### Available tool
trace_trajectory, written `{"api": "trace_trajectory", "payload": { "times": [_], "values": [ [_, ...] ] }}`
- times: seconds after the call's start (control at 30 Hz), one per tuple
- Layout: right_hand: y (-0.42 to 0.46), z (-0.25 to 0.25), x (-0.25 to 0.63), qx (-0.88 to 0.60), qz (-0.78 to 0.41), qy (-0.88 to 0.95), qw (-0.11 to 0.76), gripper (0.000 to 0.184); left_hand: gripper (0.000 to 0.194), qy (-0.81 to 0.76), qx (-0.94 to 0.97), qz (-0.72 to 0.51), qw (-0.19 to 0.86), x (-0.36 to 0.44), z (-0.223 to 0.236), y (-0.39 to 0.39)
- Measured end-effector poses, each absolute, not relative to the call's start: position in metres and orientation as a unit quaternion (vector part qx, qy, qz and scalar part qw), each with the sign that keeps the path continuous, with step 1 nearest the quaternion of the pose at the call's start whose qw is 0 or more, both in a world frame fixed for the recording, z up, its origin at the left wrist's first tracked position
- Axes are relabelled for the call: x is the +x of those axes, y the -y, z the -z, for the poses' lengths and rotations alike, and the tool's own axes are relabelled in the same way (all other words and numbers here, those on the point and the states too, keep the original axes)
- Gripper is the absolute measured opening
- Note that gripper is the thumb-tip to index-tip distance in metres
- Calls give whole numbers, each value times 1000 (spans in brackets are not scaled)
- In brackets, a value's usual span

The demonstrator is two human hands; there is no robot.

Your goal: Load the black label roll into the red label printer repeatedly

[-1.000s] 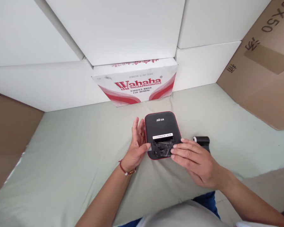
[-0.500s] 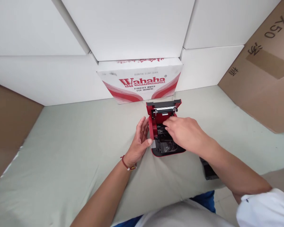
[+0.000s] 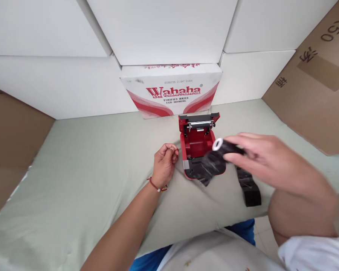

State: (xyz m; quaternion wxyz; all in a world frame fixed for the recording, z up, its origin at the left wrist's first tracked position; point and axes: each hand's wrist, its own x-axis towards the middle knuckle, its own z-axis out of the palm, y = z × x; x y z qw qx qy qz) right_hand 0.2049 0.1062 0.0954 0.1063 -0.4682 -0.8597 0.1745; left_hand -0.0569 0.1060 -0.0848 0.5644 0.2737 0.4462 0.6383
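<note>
A small red and black label printer (image 3: 197, 148) sits on the cloth with its lid raised, and its red inner compartment shows bare. Between the thumb and fingers of my right hand (image 3: 260, 154) is a black roll (image 3: 233, 147) with a white core, held above the printer's right side. A loose black strip (image 3: 210, 165) trails from this roll over the printer's front edge. My left hand (image 3: 166, 160) is closed, fingers curled, just left of the printer with nothing visible in it. Another black strip (image 3: 248, 188) lies on the cloth to the right, partly behind my right hand.
A white and red Wahaha water carton (image 3: 173, 92) stands directly behind the printer. White boxes (image 3: 164, 30) are stacked along the back. Brown cardboard boxes flank the surface, left (image 3: 14, 143) and right (image 3: 313, 101). Pale green cloth (image 3: 101, 158) covers the work surface.
The printer's lid swung up from closed. My right hand reached inside and has lifted the black roll out, up and to the right. My left hand let go of the printer's side and curled closed.
</note>
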Motion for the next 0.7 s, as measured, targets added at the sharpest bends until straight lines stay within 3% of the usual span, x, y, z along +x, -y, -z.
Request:
{"api": "trace_trajectory", "payload": {
  "times": [0.1,0.27,0.5,0.7],
  "values": [
    [-101,-95,259,-534,-203,809,139,40,18,-453,282,-629,565,-56,82,-105],
    [-114,-40,271,-535,-274,800,6,40,15,-463,290,-618,566,-56,79,-104],
    [-109,2,292,-632,-180,739,144,43,20,-455,298,-624,560,-54,79,-101],
    [-103,23,324,-549,-181,812,83,32,18,-444,321,-619,562,-54,80,-99]
  ]
}}
